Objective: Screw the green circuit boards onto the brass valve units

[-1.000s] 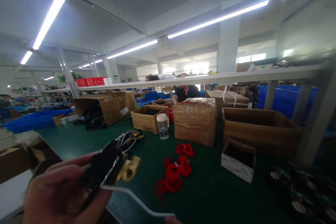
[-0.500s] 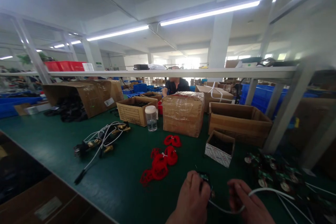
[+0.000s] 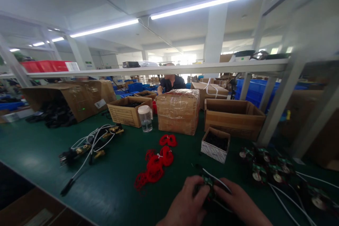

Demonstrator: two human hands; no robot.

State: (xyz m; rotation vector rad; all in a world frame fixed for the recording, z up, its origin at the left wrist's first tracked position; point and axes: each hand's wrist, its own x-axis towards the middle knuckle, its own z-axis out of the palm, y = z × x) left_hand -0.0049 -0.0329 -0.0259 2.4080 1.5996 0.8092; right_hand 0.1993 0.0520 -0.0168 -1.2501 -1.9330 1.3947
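Low in the head view, my left hand [image 3: 188,199] is closed around a small assembly with a green circuit board [image 3: 208,181]. Close on its right, my right hand [image 3: 234,197] pinches a white cable [image 3: 215,178] against that assembly. The cable runs over the top of the board, and another stretch passes below the right fingers. Part of the assembly is hidden by my fingers. Just left of my hands lie tied bundles of red wire [image 3: 155,171]. Similar green-board assemblies [image 3: 277,176] with round metal parts and white cables lie to the right.
A small box of black parts [image 3: 215,145] stands beyond my hands. Behind it are cardboard boxes [image 3: 178,113] and a clear water bottle [image 3: 145,119]. Brass fittings with white cables [image 3: 92,143] lie left. A shelf [image 3: 159,69] crosses above the table; a person [image 3: 172,83] is beyond.
My right hand has moved left to the circuit-board assembly, bringing the white cable across it. The hands were apart before. The view has turned slightly right.
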